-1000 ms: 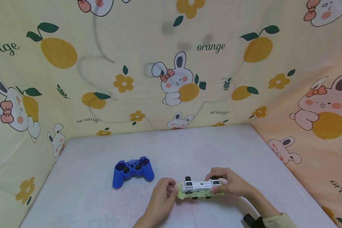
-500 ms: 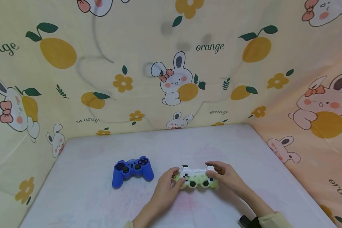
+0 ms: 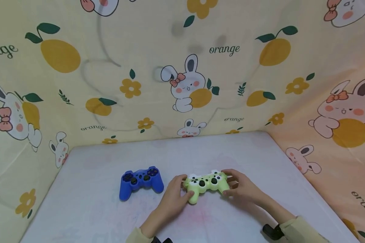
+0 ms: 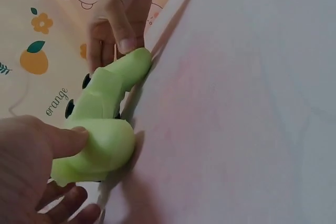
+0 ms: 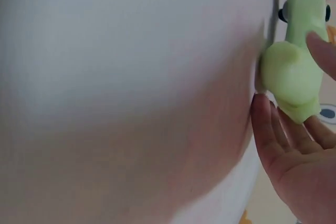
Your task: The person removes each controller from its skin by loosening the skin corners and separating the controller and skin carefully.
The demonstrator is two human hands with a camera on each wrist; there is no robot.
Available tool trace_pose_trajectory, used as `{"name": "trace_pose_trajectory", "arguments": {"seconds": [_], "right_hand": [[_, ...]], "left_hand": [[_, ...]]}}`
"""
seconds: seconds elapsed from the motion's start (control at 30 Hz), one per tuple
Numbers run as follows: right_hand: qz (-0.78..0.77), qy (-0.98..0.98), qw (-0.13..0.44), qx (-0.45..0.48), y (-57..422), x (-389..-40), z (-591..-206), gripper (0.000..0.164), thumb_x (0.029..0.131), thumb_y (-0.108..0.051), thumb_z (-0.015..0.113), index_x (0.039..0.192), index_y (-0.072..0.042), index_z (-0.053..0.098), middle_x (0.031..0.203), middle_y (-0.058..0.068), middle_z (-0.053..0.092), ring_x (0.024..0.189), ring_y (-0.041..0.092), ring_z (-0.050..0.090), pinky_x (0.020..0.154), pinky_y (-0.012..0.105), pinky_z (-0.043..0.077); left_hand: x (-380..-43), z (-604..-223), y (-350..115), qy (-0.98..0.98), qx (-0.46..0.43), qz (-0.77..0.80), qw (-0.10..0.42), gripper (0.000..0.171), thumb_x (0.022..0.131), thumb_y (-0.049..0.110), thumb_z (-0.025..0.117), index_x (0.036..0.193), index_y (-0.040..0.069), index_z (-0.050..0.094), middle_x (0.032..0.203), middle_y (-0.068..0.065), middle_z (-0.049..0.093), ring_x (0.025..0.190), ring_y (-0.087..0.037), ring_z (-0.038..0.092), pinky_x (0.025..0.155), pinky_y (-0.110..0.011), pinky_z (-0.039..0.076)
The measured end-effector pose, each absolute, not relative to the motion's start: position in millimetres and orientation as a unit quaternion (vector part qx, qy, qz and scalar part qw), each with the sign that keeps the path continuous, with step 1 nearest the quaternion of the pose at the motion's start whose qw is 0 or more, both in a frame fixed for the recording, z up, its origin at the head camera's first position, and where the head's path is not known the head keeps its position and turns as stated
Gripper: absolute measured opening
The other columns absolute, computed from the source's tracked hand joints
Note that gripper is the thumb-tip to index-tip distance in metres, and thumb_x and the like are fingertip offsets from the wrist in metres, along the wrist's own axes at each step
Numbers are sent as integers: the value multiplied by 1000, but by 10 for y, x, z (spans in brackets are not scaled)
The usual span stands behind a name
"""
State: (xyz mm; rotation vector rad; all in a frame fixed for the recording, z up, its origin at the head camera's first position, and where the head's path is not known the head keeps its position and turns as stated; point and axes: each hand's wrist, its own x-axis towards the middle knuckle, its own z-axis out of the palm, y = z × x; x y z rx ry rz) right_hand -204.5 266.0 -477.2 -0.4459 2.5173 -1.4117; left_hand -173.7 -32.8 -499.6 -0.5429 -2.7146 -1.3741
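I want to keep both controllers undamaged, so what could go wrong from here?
The green-and-white game controller could slip or tip: the left hand and right hand hold it only near its ends. If it swings toward the blue game controller, that one, lying untouched beside the left hand, might get knocked.

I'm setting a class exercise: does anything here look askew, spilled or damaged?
Only pinkish blotches stand out, discolouring the white tabletop near the green controller; stain or pattern, I cannot tell.
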Motion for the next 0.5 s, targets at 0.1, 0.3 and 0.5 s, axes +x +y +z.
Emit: {"name": "trace_pose_trajectory", "arguments": {"seconds": [0.1, 0.3, 0.5], "right_hand": [[-473, 859, 113, -161, 2694, -2092, -4788, 76, 73, -16, 88, 138, -4, 50, 123, 15, 58, 100, 28, 61, 81, 39, 53], [-488, 851, 119, -153, 2756, -2171, -4830, 62, 72, -16, 89, 124, -3, 56, 109, 12, 61, 91, 28, 61, 71, 32, 53], [-502, 839, 129, -165, 2793, -2225, -4829, 57, 70, -12, 90, 114, -3, 55, 100, 13, 60, 88, 31, 59, 68, 31, 52]], "left_hand": [[-1761, -4982, -325, -864, -179, -471, 14, 54, 90, 20, 72, 135, 0, 49, 126, -11, 53, 103, -20, 59, 88, -36, 51], [-1860, -4991, -352, -814, -178, -551, -35, 48, 86, 7, 76, 127, 0, 52, 116, -9, 53, 99, -19, 60, 85, -30, 52], [-1943, -4971, -380, -790, -184, -581, -67, 45, 81, 3, 79, 120, 1, 56, 110, -9, 55, 95, -20, 63, 81, -26, 53]]}}
